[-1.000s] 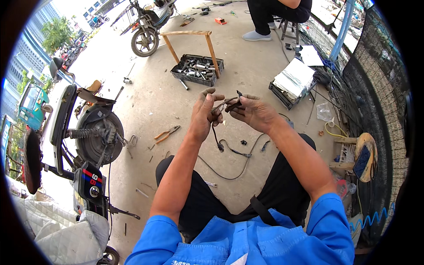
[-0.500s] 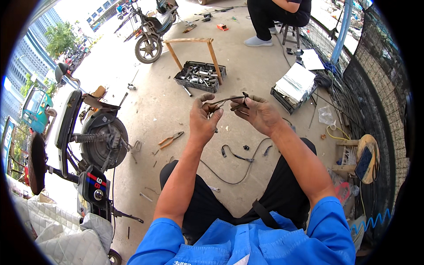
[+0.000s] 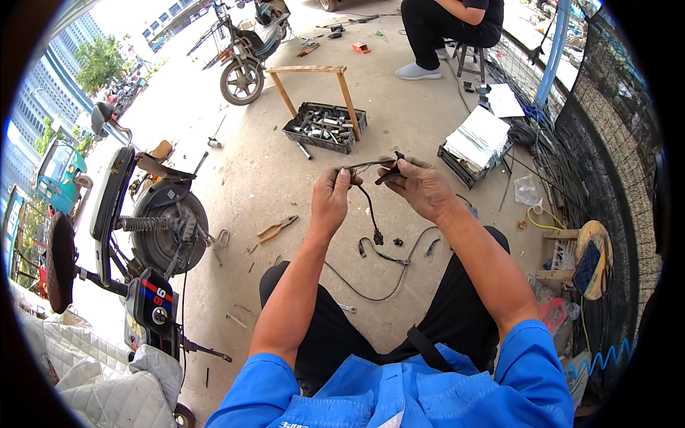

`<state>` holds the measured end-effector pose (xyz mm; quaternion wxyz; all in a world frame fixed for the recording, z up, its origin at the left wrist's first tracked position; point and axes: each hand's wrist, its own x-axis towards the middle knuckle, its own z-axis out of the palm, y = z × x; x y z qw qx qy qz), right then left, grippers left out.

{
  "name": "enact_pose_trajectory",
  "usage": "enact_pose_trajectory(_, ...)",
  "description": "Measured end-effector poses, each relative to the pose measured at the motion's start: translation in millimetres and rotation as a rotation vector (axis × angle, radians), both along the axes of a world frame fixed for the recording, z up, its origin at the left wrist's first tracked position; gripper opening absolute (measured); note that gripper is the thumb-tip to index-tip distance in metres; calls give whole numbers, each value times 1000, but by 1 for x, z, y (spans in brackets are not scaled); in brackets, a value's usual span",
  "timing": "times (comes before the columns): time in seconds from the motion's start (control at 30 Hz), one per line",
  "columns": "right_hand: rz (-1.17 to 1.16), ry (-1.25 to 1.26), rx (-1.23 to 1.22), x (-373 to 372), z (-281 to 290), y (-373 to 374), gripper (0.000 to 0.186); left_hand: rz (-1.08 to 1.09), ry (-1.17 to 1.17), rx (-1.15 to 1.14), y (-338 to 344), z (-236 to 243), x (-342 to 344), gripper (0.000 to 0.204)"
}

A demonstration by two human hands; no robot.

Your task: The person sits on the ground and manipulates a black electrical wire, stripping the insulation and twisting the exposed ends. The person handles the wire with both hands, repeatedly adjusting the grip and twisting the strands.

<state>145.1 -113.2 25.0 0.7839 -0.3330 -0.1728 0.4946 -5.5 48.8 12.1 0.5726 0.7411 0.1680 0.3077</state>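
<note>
Between my two raised hands a short dark cable (image 3: pixel 370 207) is stretched, its connector end hanging down from beside my left fingers. My left hand (image 3: pixel 331 197) pinches one part of it between thumb and fingers. Opposite, my right hand (image 3: pixel 422 187) grips the other part, where a small dark piece sticks up past the thumb; its exact kind is hard to make out. Below the hands, on the concrete between my knees, lies a longer black cable (image 3: pixel 378 297) with plugs. Orange-handled pliers (image 3: pixel 277 228) rest on the floor left of my left forearm.
Ahead stands a black crate (image 3: pixel 325 146) of metal tools with a wooden handle frame. A crate topped with white sheets (image 3: pixel 477 139) is at the right. An electric scooter (image 3: pixel 171 221) lies partly dismantled at left. A seated person (image 3: pixel 449 36) is at the far right.
My left hand has turned, its thumb now on top of the cable. The connector end now dangles below the hands. My right hand stays almost in place.
</note>
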Motion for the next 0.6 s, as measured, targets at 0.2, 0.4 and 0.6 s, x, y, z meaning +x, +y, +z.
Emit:
enact_pose_trajectory(0.2, -5, -20, -17, -1, 4, -1, 27, -138, -103, -336, -2, 1, 0, 38)
enact_pose_trajectory(0.4, -49, -22, -52, -2, 6, -1, 26, -235, -132, -524, 1, 0, -2, 38)
enact_pose_trajectory(0.6, -33, -47, -77, 0, 5, -1, 26, -243, -154, -580, 0, 1, -3, 34)
